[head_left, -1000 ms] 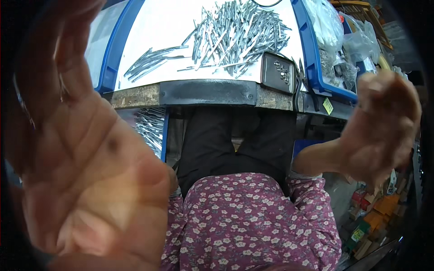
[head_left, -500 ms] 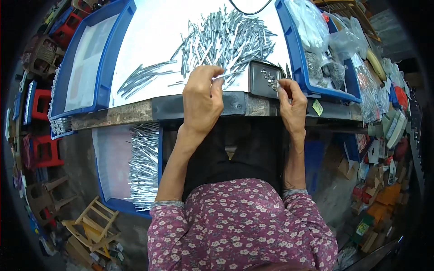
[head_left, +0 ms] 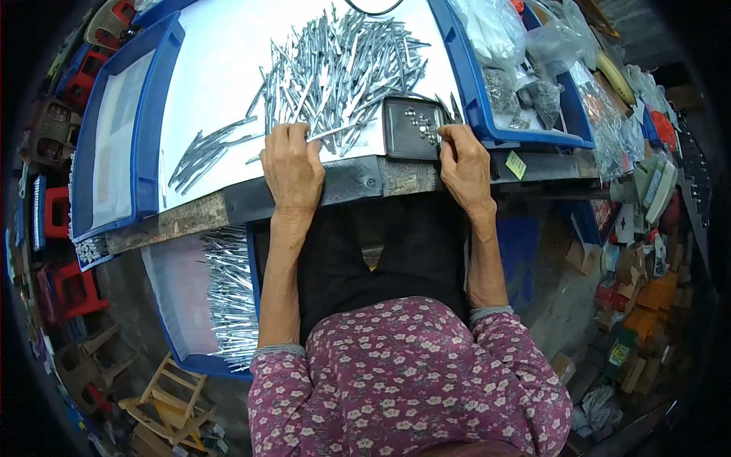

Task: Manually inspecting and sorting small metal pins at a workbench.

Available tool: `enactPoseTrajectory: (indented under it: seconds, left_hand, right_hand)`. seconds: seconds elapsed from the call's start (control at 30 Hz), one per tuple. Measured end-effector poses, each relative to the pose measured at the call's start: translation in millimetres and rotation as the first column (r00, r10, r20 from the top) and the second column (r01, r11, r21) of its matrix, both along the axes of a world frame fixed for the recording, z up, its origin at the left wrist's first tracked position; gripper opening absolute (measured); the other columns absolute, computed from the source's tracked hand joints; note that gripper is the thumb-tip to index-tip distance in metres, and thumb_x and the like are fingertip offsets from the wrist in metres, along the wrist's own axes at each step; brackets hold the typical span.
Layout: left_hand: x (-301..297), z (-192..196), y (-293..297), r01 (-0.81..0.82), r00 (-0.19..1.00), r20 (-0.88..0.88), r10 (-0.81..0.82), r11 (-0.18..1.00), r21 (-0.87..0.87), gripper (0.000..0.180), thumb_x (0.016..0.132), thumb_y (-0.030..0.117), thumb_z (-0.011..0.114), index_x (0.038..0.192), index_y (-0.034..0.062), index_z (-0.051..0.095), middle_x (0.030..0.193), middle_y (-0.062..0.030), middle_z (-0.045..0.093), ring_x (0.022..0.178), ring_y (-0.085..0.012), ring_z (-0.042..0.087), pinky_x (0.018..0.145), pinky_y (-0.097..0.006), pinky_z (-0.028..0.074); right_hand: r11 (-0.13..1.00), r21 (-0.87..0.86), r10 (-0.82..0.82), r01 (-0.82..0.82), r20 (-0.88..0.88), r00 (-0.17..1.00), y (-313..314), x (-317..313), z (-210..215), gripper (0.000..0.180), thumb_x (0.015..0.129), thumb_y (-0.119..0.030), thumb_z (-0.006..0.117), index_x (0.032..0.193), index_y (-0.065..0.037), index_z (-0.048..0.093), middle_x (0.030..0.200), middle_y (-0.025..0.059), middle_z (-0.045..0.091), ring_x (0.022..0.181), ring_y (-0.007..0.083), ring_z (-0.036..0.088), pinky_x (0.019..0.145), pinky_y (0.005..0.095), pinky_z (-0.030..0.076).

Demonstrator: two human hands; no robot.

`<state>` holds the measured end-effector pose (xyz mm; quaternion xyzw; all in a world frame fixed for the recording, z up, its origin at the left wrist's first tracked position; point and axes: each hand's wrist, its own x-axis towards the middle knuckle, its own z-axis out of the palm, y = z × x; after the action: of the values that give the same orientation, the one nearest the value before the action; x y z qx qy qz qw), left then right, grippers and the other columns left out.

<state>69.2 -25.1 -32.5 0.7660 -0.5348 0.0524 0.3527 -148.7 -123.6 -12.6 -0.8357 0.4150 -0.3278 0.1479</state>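
Note:
My left hand [head_left: 293, 174] is closed near the table's front edge, its back turned up. A thin metal strip [head_left: 335, 132] sticks out from its fingers to the right. Beyond it lies a big heap of similar slim grey metal strips [head_left: 346, 68]. My right hand [head_left: 466, 169] reaches the right side of a small dark tray [head_left: 396, 137] holding several tiny shiny metal parts [head_left: 423, 126]. Its thumb and forefinger are drawn together; whatever they pinch is too small to make out. A smaller bunch of strips [head_left: 202, 156] rests to the left of the heap.
Blue bins flank the white tabletop: one lined bin [head_left: 145, 145] at left, another [head_left: 487, 135] at right with plastic bags of small parts. Dark pointed tools [head_left: 455, 108] lie beside the tray. Below the table, a blue crate [head_left: 177, 335] holds more metal strips [head_left: 231, 305].
The whole view has shifted, moving the table leftward in the picture. My left hand has turned palm down and lowered toward the table edge. My right hand stays at the tray's right side.

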Motion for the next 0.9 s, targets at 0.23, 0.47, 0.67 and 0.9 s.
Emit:
enactPoseTrajectory:
  seconds: [0.23,0.47,0.67,0.9]
  left_hand:
    - [5.0,-0.5,-10.7,-0.03,0.996,0.08,0.026,0.999,0.044,0.013,0.072,0.008,0.063,0.082,0.0041,0.055,0.077,-0.0083,0.05,0.076,-0.0249,0.052,0.064,-0.035,0.037]
    - [5.9,2.3,-6.2,0.004,0.999,0.032,-0.005,0.999,0.04,0.013,0.071,0.009,0.064,0.076,0.0042,0.053,0.074,-0.0083,0.048,0.074,-0.0254,0.051,0.064,-0.036,0.037]
    - [5.0,1.5,-4.0,0.026,0.999,0.019,-0.025,1.0,-0.016,0.013,0.072,0.01,0.064,0.075,0.0044,0.053,0.075,-0.0083,0.049,0.072,-0.0249,0.049,0.064,-0.035,0.036]
    - [5.5,-0.3,-3.8,0.029,0.999,0.025,-0.029,0.999,-0.015,0.013,0.074,0.012,0.064,0.075,0.0043,0.053,0.075,-0.0083,0.049,0.071,-0.0238,0.049,0.063,-0.034,0.035]
  right_hand:
    - [0.999,0.013,0.04,-0.04,-0.07,0.997,-1.8,0.0,-0.5,0.009,0.076,0.002,0.052,0.085,0.003,0.055,0.08,0.0153,0.056,0.071,0.0314,0.057,0.063,0.0357,0.045]
    - [0.985,-0.162,0.029,-0.06,-0.186,0.982,-9.3,12.8,-7.2,0.014,0.076,0.001,0.053,0.089,0.001,0.053,0.081,0.0145,0.052,0.073,0.0317,0.054,0.064,0.0371,0.043]
    - [0.988,-0.009,0.151,-0.153,-0.116,0.982,-4.0,22.5,-6.8,0.014,0.077,-0.001,0.053,0.091,0.002,0.054,0.081,0.0157,0.052,0.074,0.0338,0.053,0.065,0.038,0.043]
    - [0.995,-0.101,-0.035,0.016,-0.189,0.981,-9.1,19.8,-1.0,0.017,0.077,0.002,0.051,0.094,0.002,0.054,0.087,0.0166,0.054,0.08,0.0336,0.055,0.07,0.0369,0.044]
